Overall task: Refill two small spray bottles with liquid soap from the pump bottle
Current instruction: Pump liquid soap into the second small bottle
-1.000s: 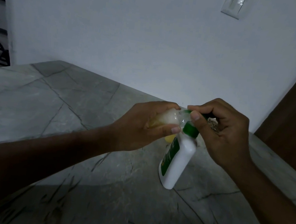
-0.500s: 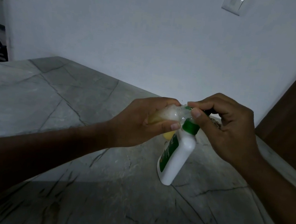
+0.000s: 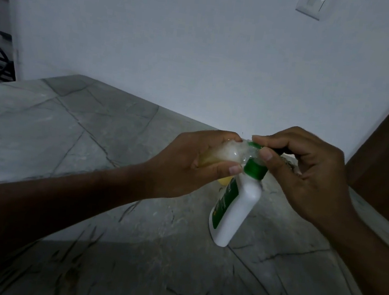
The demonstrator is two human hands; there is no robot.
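Fingers of my left hand [image 3: 186, 168] curl round a small clear plastic spray bottle [image 3: 214, 153] holding yellowish liquid and foam, tipped on its side above the grey veined stone worktop [image 3: 70, 134], towards its far right corner. Its mouth meets the green pump head of the white plastic pump bottle [image 3: 235, 209], which stands tilted on the worktop. My right hand [image 3: 306, 173] pinches that pump head, thumb and forefinger curled over it.
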